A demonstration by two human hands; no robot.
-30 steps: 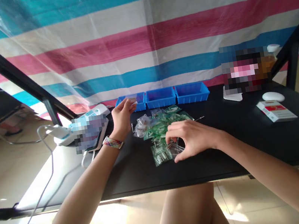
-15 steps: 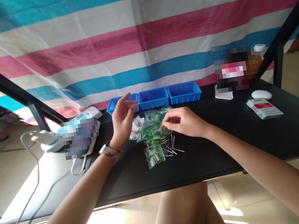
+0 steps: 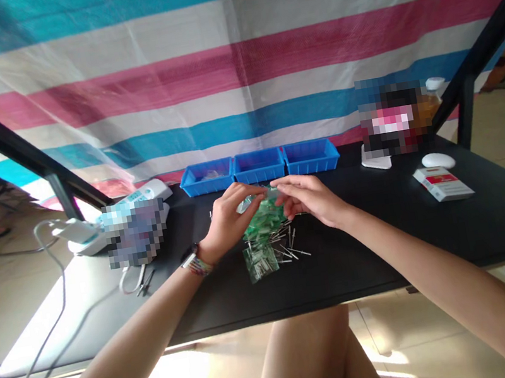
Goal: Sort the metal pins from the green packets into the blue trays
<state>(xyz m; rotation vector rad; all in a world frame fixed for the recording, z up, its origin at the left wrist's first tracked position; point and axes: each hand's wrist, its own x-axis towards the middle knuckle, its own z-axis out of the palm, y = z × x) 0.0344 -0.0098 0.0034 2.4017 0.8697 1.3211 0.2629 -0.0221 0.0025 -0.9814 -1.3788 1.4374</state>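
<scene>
A heap of small clear plastic bags with green contents (image 3: pixel 262 224) lies on the black table (image 3: pixel 386 244). My left hand (image 3: pixel 228 218) and my right hand (image 3: pixel 306 196) meet just above the heap, and both pinch one small clear bag (image 3: pixel 257 200) between their fingertips. Loose thin metal pins (image 3: pixel 290 248) are scattered right of the heap. One separate green bag (image 3: pixel 260 262) lies nearer me. Three blue bins (image 3: pixel 259 166) stand in a row behind the heap.
A white device with a cable (image 3: pixel 96 230) sits at the table's left. At the right lie a white mouse (image 3: pixel 438 160), a red-and-white box (image 3: pixel 443 182) and a white stand (image 3: pixel 375 160). A striped tarp (image 3: pixel 234 70) hangs behind. Black frame legs (image 3: pixel 465 110) flank the table.
My left hand came back from the left blue bin to the heap. My right hand rose from the pins and brought a small bag up, and both hands now hold it.
</scene>
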